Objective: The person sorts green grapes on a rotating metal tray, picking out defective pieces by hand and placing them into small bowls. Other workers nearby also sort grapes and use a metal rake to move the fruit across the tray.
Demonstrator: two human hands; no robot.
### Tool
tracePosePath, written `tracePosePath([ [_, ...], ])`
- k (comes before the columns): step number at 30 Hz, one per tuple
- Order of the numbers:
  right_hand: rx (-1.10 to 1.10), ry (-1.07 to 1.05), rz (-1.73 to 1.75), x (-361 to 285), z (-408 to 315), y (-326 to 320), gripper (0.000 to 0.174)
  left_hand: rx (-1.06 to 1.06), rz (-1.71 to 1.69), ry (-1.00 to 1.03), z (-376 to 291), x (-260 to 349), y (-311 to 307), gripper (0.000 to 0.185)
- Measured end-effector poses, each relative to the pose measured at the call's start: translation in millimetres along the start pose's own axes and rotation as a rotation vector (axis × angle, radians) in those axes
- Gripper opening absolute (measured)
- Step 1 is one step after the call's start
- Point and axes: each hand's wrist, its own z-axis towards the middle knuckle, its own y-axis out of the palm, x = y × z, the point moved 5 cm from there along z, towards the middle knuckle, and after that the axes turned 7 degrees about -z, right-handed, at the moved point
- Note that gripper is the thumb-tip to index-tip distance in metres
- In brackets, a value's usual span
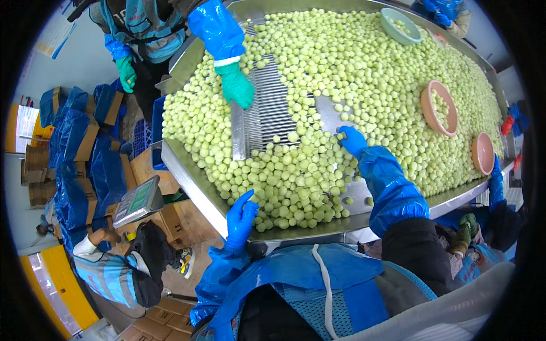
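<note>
Before me a metal sorting table (358, 196) is heaped with small round pale-green fruits (294, 170). My left hand (241, 217), in a blue glove, hovers at the near rim with fingers apart and nothing in them, beside the heap's edge. Farther in, my blue-gloved right hand (353, 141) reaches down among the fruits near a bare metal patch. One fruit shows at its fingertips; whether it is gripped or only touched, I cannot tell. Left of that hand lies a slatted metal grate (271, 106) with a raised metal side plate (238, 132).
Across the table, a co-worker's green-gloved hand (239, 87) rests by the grate's side plate. Pink bowls (426, 108) and a green bowl (388, 25) sit on the fruits. At left stand a digital scale (138, 200), blue-lined cartons (74, 136) and a bent-over person (111, 273).
</note>
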Motion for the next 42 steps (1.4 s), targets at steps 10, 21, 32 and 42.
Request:
tracePosePath([
  [10,-0.229,-0.153,0.548,-151,-176,-37,0.049,-0.334,-0.809,-0.548,-62,-25,85,0.053],
  [21,-0.742,-0.416,0.326,-144,-231,4,0.051,-0.508,-0.701,-0.751,-103,-25,88,0.055],
  [32,-0.478,-0.289,0.459,-72,-155,64,0.056,-0.639,-0.875,-0.617,-102,-7,121,0.062],
  [42,-0.024,0.453,-0.332,174,-169,-76,0.038,-0.325,-0.906,-0.627,-95,-21,104,0.054],
])
